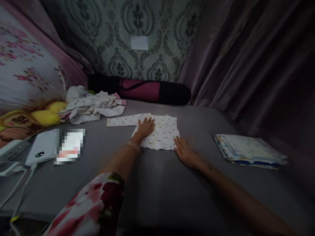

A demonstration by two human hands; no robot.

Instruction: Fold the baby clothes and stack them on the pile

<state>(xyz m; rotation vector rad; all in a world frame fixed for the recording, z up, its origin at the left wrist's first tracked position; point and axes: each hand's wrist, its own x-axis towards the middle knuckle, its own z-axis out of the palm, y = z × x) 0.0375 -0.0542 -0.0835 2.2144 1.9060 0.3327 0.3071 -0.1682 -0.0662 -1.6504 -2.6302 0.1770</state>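
A small white printed baby shirt (162, 131) lies spread on the grey bed sheet (157, 190), one sleeve stretched out to the left. My left hand (145, 127) rests flat on the shirt's middle, fingers stretched out, with a bangle at the wrist. My right hand (185, 151) lies flat on the sheet at the shirt's lower right corner, its fingertips touching the hem. Neither hand holds anything.
A heap of unfolded baby clothes (92, 107) sits at the back left beside a yellow soft toy (50, 113). Folded cloths (248, 151) are stacked at the right. A dark pink-and-black bolster (147, 89) lies along the wall. A white device with cables (40, 149) sits at the left.
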